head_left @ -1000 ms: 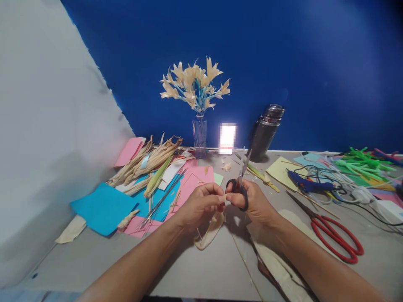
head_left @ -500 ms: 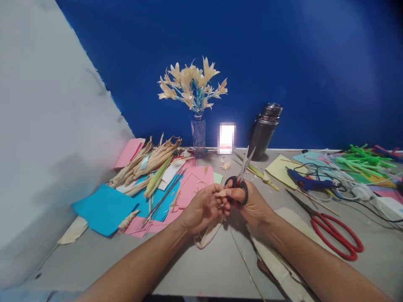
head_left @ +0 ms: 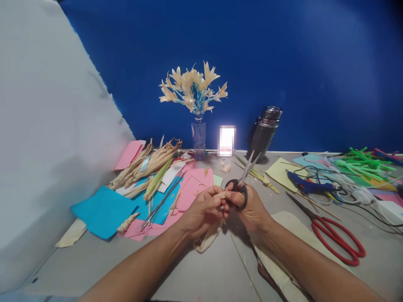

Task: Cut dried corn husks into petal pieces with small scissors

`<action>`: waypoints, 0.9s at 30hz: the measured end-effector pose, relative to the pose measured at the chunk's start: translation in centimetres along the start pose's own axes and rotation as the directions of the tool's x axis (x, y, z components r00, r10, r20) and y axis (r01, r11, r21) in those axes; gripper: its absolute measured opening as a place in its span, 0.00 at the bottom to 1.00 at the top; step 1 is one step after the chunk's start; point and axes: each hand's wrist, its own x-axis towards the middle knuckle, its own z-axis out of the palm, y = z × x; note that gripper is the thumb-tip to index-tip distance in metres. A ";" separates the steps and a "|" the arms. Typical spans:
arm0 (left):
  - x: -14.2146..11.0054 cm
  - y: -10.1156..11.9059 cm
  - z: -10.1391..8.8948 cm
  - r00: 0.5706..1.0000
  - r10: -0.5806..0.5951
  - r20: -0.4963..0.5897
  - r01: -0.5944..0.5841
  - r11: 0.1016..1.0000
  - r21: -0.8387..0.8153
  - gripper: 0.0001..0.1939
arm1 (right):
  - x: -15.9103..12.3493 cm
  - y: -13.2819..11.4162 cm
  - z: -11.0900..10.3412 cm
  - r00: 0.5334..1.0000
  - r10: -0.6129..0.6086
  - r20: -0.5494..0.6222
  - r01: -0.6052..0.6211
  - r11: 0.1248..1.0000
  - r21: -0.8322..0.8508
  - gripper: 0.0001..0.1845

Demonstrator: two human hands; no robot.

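Observation:
My right hand (head_left: 253,212) is closed around black-handled scissors (head_left: 246,172), whose blades stand apart and point up and away. Between the fingertips of both hands is a small pale piece of corn husk (head_left: 221,195). The fingers of my left hand (head_left: 203,212) are curled and pinch it, with the right thumb and fingers touching its other side. Below my left hand a longer pale husk strip (head_left: 205,244) hangs or lies over the table; whether the hand grips it is hidden.
Behind stand a clear bottle (head_left: 199,140) with husk flowers (head_left: 192,86) and a dark flask (head_left: 266,132). At left, dried husks (head_left: 157,157) lie on coloured paper (head_left: 103,212). At right are red-handled scissors (head_left: 340,239), a blue glue gun (head_left: 310,183) with cables, and green pipe cleaners (head_left: 362,161).
My left fingers, more open before, have closed in on the small husk piece. The view has tipped up slightly, so everything sits a little lower.

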 end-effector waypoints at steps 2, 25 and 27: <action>0.0 0.0 0.3 0.998 0.021 -0.065 -0.019 0.999 0.028 0.15 | 0.0 0.2 0.1 0.999 -0.020 -0.026 0.020 1.000 -0.014 0.15; 0.1 3.0 -0.1 0.959 0.197 -0.203 -0.111 0.923 0.369 0.08 | 0.1 -1.0 -0.5 1.000 -0.013 -0.006 0.010 0.932 -0.362 0.15; 0.1 2.9 0.0 0.967 0.164 -0.194 -0.075 0.914 0.399 0.08 | 0.0 -1.0 -0.5 1.000 -0.030 -0.006 0.026 0.936 -0.352 0.15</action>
